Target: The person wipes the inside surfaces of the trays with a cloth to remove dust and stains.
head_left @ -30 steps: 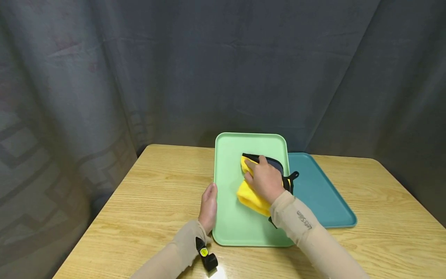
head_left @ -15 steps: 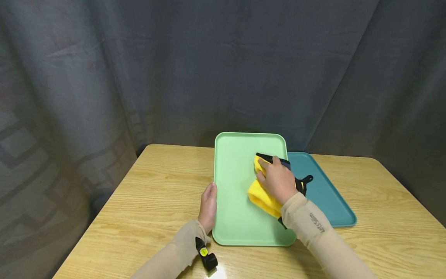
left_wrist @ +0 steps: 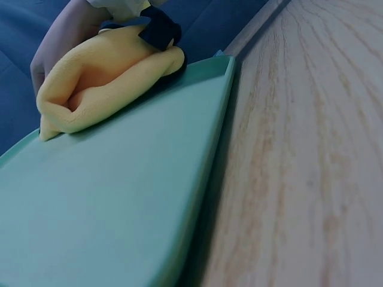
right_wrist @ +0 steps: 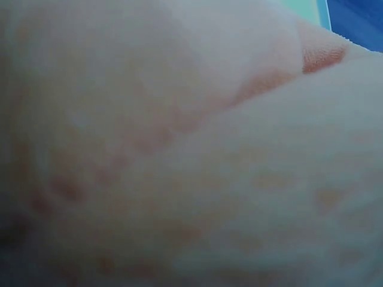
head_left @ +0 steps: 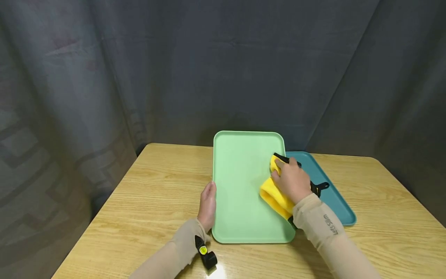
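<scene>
A light green tray lies in the middle of the table, its long sides pointing away from me. My left hand holds the tray's left edge; most of its fingers are hidden. On the tray's right side, my right hand grips a bunched yellow cleaning cloth with a dark back and black edging, pressing it down. The cloth's black hanging loop sticks out to the right. In the left wrist view the folded cloth rests at the tray's far side. Skin fills most of the right wrist view.
A teal tray lies on the right, partly behind the green one. Both are on a wooden table. A dark grey curtain hangs behind the table. A black strap circles the left wrist.
My right hand has slid the yellow cloth rightward across the green tray, from near its middle to its right edge. My left hand has stayed at the left edge.
</scene>
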Demonstrator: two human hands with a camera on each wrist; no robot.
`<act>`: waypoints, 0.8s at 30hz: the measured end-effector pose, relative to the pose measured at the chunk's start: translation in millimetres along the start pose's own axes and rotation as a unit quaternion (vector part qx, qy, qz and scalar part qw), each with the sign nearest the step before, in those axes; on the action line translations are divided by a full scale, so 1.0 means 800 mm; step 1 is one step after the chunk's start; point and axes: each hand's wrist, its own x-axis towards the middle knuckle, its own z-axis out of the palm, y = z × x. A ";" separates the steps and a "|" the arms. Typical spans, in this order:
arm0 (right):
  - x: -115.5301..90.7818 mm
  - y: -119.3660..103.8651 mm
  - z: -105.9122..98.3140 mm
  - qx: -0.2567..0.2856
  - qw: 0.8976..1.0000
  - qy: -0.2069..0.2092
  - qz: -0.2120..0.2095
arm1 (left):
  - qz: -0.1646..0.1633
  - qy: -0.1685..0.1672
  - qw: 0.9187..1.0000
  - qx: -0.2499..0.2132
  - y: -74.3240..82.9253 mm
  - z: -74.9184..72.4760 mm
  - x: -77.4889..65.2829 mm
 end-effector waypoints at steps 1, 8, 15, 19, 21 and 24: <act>-0.001 0.002 0.000 0.002 1.000 -0.003 0.002 | -0.002 0.000 1.000 0.001 0.000 0.000 0.000; -0.005 0.004 -0.002 0.003 1.000 -0.006 -0.003 | 0.003 -0.001 1.000 0.000 0.002 0.000 -0.001; -0.006 -0.001 0.004 -0.004 1.000 -0.003 -0.012 | 0.006 0.003 1.000 -0.001 0.003 0.000 0.000; -0.008 -0.006 0.008 -0.002 1.000 0.003 -0.020 | 0.007 0.002 1.000 -0.001 0.002 -0.001 0.000; -0.008 -0.008 0.011 -0.001 1.000 0.003 -0.023 | 0.009 0.003 1.000 -0.002 0.001 -0.001 0.000; -0.008 -0.013 0.013 0.000 1.000 0.000 -0.024 | 0.013 0.005 1.000 -0.002 0.001 -0.001 0.001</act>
